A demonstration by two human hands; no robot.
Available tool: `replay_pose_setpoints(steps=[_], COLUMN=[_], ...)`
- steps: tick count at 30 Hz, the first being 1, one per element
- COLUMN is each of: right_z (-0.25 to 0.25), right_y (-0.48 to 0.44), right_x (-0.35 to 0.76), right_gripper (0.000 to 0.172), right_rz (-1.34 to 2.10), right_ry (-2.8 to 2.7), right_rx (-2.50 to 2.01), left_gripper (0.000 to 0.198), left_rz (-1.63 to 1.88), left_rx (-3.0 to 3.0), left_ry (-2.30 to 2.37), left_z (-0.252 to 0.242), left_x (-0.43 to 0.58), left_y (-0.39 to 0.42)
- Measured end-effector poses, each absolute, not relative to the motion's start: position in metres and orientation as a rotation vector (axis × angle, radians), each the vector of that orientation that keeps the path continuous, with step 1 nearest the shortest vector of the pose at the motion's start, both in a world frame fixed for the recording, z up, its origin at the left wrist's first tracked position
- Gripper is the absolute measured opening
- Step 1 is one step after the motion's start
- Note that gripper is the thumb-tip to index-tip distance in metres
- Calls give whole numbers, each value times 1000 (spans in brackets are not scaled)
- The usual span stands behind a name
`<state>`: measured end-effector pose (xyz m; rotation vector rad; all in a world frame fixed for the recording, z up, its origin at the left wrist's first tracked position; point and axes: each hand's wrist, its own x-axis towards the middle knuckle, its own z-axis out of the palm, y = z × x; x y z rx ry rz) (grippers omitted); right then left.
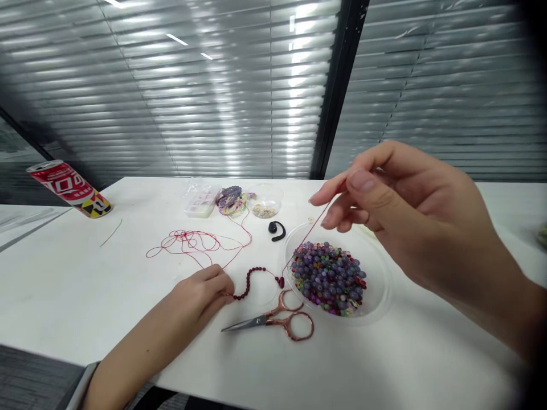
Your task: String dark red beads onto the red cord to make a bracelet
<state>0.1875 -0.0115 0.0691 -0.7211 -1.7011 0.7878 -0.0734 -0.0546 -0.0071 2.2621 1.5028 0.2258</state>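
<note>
My right hand is raised above a clear bowl of purple and mixed beads, its thumb and fingers pinched on a red cord that runs down to a short strand of dark red beads on the white table. My left hand rests on the table with fingertips pressed on the strand's lower end. The rest of the cord lies in a loose tangle behind.
Rose-gold scissors lie in front of the bowl. A black earpiece, a small clear cup, a pile of purple beadwork and a plastic box sit farther back. A red can lies at the far left. Blinds cover the window behind.
</note>
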Motion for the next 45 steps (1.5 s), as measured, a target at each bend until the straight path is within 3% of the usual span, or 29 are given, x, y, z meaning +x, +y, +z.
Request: replay_pose_setpoints(steps=[6,13,23,34,45], right_z=[73,76,72,80,103], right_y=[-5,-2,5,6,14], right_x=[193,196,194,163,128], right_gripper=[14,14,14,14,16], right_rz=[838,904,896,942,863], right_ry=[-1639,-1589,-1590,-1705,-1738], right_rx=[-706,-726,-689,-603,-451], left_gripper=[21,14,13,15,13], left_rz=[294,877,1190,1143,916], left_rx=[2364,2114,1900,1930,2031], left_ry=[1631,1735,1550,1263,1083], left_z=[-4,34,41,63,53], left_x=[-85,-101,-83,-46,-35], left_y=[-55,-43,-21,-8,12])
